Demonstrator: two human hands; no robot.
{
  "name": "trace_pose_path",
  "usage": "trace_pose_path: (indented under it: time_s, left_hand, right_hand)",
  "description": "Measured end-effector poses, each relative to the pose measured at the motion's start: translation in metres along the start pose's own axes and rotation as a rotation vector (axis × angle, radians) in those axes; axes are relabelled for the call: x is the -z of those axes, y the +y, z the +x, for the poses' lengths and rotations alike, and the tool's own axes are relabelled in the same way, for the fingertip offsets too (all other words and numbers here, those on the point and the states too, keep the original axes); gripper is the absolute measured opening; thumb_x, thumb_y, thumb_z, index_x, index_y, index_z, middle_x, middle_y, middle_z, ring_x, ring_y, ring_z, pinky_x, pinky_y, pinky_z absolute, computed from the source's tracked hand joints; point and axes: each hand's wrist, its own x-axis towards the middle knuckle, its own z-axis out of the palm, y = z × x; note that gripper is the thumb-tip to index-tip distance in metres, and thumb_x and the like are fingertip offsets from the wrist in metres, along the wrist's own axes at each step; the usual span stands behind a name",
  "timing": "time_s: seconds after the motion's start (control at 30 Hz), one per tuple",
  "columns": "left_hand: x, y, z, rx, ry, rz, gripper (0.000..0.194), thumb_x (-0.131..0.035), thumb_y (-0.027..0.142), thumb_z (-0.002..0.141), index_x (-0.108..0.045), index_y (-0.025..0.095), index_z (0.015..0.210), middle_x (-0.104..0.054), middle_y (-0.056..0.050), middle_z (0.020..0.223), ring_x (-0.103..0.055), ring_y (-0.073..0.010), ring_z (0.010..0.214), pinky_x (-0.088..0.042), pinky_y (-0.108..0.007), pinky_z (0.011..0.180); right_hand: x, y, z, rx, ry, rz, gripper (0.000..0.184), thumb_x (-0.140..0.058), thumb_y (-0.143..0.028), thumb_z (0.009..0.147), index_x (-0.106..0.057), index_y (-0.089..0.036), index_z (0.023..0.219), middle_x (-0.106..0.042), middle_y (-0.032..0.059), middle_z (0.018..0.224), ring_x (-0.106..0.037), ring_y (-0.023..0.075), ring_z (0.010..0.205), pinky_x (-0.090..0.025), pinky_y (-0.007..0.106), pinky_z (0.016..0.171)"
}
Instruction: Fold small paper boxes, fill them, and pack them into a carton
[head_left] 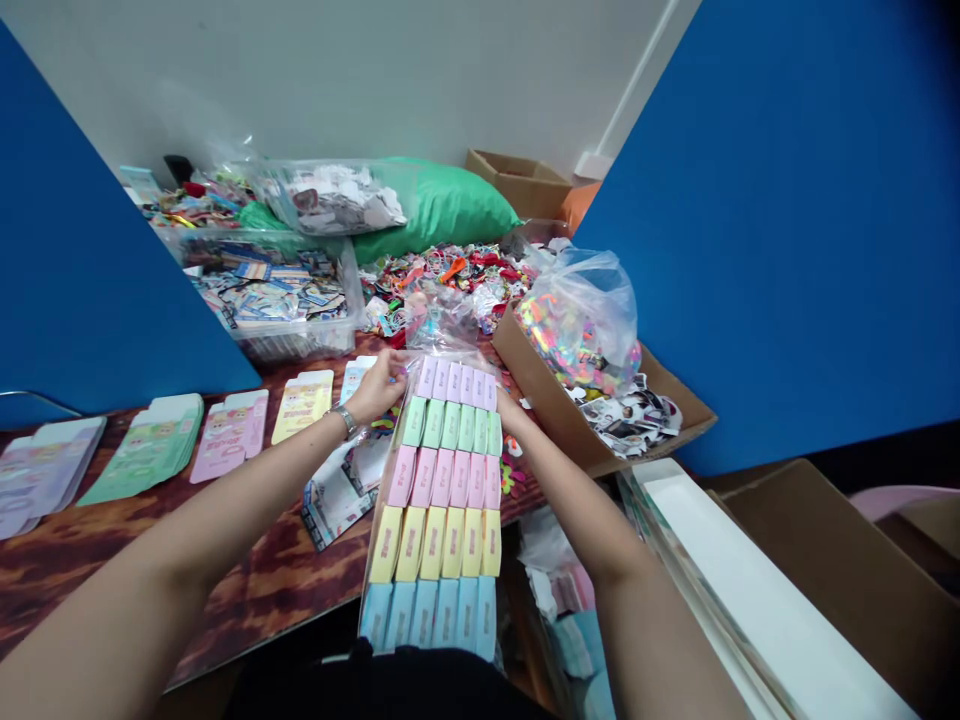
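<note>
A long pack of small paper boxes (pixel 441 478) rests against my body and reaches over the table's front edge. Its rows run from lilac at the far end through green, pink and yellow to blue nearest me. Clear plastic film (pixel 450 352) shows along the far end. My left hand (pixel 379 386), with a watch on its wrist, is at the far left corner, fingers closed on the film. At the far right corner is my right hand (pixel 508 408), its fingers mostly hidden behind the pack.
Flat box blanks (pixel 229 435) in several colours lie along the table (pixel 277 545) at left. Behind stand a clear bin of cards (pixel 277 290), a heap of small trinkets (pixel 457 270) and a green sack (pixel 442 205). A cardboard carton (pixel 547 400) stands at right.
</note>
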Motion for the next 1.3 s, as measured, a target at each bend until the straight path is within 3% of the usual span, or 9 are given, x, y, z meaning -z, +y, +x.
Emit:
trace_pose_path:
  time_s: [0.1,0.17,0.27,0.4,0.7,0.93,1.07,1.13,1.3]
  left_hand:
    - [0.002,-0.004,-0.009,-0.001,0.053,0.052,0.062,-0.063,0.021,0.070,-0.043,0.019,0.129,-0.057,0.004,0.077,-0.056,-0.0127,0.065,-0.044,-0.024,0.062]
    - [0.003,-0.005,-0.011,-0.004,0.066,0.080,0.066,-0.061,0.023,0.072,-0.041,0.018,0.135,-0.057,0.004,0.076,-0.055,-0.0132,0.063,-0.043,-0.025,0.063]
    - [0.004,-0.005,-0.011,-0.021,0.036,0.114,0.048,-0.058,0.029,0.076,-0.058,0.016,0.122,-0.060,0.001,0.076,-0.056,-0.0153,0.067,-0.045,-0.027,0.066]
    - [0.003,-0.002,-0.007,-0.060,-0.019,0.144,0.029,-0.054,0.037,0.082,-0.068,0.018,0.098,-0.067,-0.002,0.081,-0.060,-0.0188,0.077,-0.047,-0.030,0.074]
    - [0.004,-0.012,-0.004,-0.069,0.118,0.239,0.020,-0.050,0.034,0.085,-0.063,0.018,0.084,-0.065,-0.006,0.086,-0.058,-0.0211,0.083,-0.046,-0.035,0.083]
    - [0.012,-0.008,-0.002,-0.122,0.062,0.224,0.042,-0.052,0.043,0.087,-0.060,0.016,0.119,-0.067,-0.004,0.092,-0.059,-0.0182,0.081,-0.048,-0.031,0.080]
    - [0.016,0.000,0.001,-0.196,0.016,0.241,0.041,-0.042,0.048,0.093,-0.069,0.019,0.101,-0.070,-0.006,0.093,-0.062,-0.0207,0.091,-0.049,-0.032,0.085]
    - [0.017,0.001,-0.004,-0.231,0.046,0.265,0.042,-0.041,0.048,0.095,-0.071,0.018,0.098,-0.070,-0.008,0.096,-0.062,-0.0219,0.094,-0.048,-0.034,0.089]
    - [0.023,-0.001,-0.047,-0.357,0.055,0.320,0.039,-0.041,0.044,0.097,-0.069,0.020,0.109,-0.070,-0.008,0.105,-0.063,-0.0207,0.100,-0.049,-0.035,0.094]
  right_hand:
    - [0.008,-0.002,-0.011,0.029,-0.028,-0.071,0.029,-0.063,-0.030,0.091,-0.065,-0.018,0.117,-0.067,0.0083,0.120,-0.062,0.0261,0.110,-0.050,0.045,0.100]
    - [0.011,-0.006,-0.019,0.122,-0.011,-0.157,0.039,-0.065,-0.023,0.085,-0.063,-0.021,0.124,-0.065,0.0084,0.129,-0.058,0.0290,0.121,-0.044,0.044,0.108]
    - [0.013,-0.009,-0.031,0.277,0.050,-0.356,0.049,-0.059,-0.015,0.084,-0.057,-0.020,0.133,-0.061,0.0112,0.136,-0.056,0.0296,0.125,-0.045,0.046,0.108]
    - [0.008,-0.004,-0.037,0.317,0.130,-0.489,0.047,-0.051,-0.014,0.087,-0.057,-0.018,0.134,-0.063,0.0141,0.132,-0.058,0.0310,0.122,-0.046,0.049,0.107]
    - [-0.007,-0.002,-0.041,0.500,0.270,-0.412,0.033,-0.042,-0.020,0.097,-0.066,-0.023,0.120,-0.068,0.0108,0.113,-0.064,0.0226,0.111,-0.050,0.037,0.101]
    - [-0.013,-0.014,-0.041,0.304,0.290,-0.118,0.055,-0.054,-0.029,0.092,-0.040,-0.020,0.144,-0.069,0.0037,0.089,-0.067,0.0191,0.081,-0.053,0.033,0.080]
    - [-0.009,-0.020,-0.038,0.296,0.252,-0.222,0.024,-0.051,-0.035,0.094,-0.064,-0.022,0.110,-0.069,0.0043,0.090,-0.065,0.0201,0.084,-0.051,0.033,0.081]
    - [-0.006,-0.021,-0.041,0.353,0.284,-0.270,0.023,-0.048,-0.037,0.096,-0.065,-0.021,0.094,-0.068,0.0067,0.093,-0.064,0.0208,0.088,-0.051,0.033,0.082]
    - [0.001,-0.016,-0.074,0.505,0.250,-0.313,0.023,-0.046,-0.032,0.099,-0.065,-0.022,0.092,-0.067,0.0073,0.092,-0.064,0.0196,0.091,-0.052,0.033,0.085]
